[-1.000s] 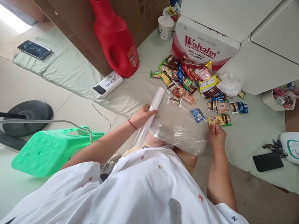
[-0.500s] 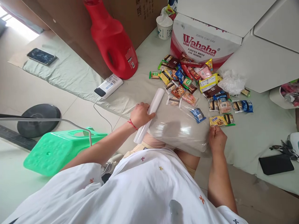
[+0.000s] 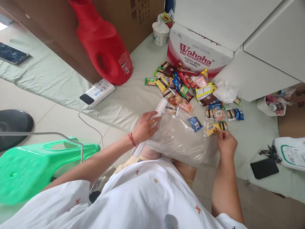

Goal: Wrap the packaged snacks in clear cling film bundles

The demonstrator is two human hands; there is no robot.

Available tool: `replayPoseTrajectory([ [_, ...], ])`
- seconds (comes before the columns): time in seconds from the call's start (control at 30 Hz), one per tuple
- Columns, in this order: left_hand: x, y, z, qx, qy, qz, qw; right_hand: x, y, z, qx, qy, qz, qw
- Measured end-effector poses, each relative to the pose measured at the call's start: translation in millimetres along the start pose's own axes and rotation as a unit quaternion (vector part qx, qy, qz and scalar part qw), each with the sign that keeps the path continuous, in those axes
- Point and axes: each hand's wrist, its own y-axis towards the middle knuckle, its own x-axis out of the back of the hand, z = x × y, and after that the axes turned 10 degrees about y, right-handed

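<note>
A roll of clear plastic film (image 3: pixel 160 107) slants across the edge of the cloth-covered surface above my lap. My left hand (image 3: pixel 145 127), with a red cord at the wrist, lies over this roll, its fingers stretched out and apart. From the roll a crinkled clear plastic sheet (image 3: pixel 181 140) spreads to the right, partly over my legs. My right hand (image 3: pixel 227 144) is closed, knuckles up, just right of the sheet's edge; whatever its fingers hold, if anything, is hidden. Touching distance away lies a yellow snack packet (image 3: pixel 213 129). A blue snack packet (image 3: pixel 195 123) sits at the sheet's upper edge.
Several wrapped snacks (image 3: pixel 176 83) are heaped before a Wahaba-style water carton (image 3: pixel 197 54). To the left stand a red jug (image 3: pixel 105 47), a corded white power bank (image 3: pixel 97 92) and a green plastic stool (image 3: pixel 30 168). A black pouch (image 3: pixel 264 168) lies right.
My left hand has loosened from gripping the roll, its fingers now spread over it. My right hand has moved away from the sheet's edge, which looks slacker. The view has shifted right.
</note>
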Motion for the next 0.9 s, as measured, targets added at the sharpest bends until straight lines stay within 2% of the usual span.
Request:
replayPoseTrajectory([
  [0.07,-2.0,1.4,-0.7,0.031,-0.011,-0.022,0.999,9.8,27.8,22.7,0.068,-0.013,-0.008,0.998],
  [0.13,-3.2,4.5,-0.8,0.055,-0.010,-0.023,0.998,10.7,61.8,52.9,0.201,-0.043,0.004,0.979],
  [0.23,-5.5,9.5,-1.2,0.056,0.004,0.006,0.998,-2.9,119.0,99.7,0.403,-0.132,0.042,0.905],
  [0.3,-7.2,11.1,-1.7,0.059,0.013,0.012,0.998,-14.6,154.4,124.3,0.470,-0.202,0.095,0.854],
  [0.37,-8.6,11.0,-1.9,0.064,0.017,0.008,0.998,-21.7,181.1,140.6,0.508,-0.254,0.147,0.810],
  [0.47,-9.3,9.6,-1.0,0.065,0.001,0.000,0.998,-20.1,199.0,148.5,0.541,-0.282,0.176,0.772],
  [0.53,-9.1,9.1,0.0,0.067,-0.015,-0.004,0.998,-14.6,199.3,144.1,0.547,-0.272,0.159,0.776],
  [0.67,-8.0,10.3,1.3,0.072,-0.037,-0.010,0.997,-8.8,192.2,124.5,0.489,-0.200,0.135,0.838],
  [0.77,-6.8,12.0,0.1,0.083,-0.047,-0.010,0.995,-4.9,182.3,118.1,0.454,-0.141,0.132,0.870],
  [0.9,-2.6,13.5,-6.6,0.155,-0.036,0.028,0.987,15.2,138.5,127.1,0.410,0.030,0.037,0.911],
])
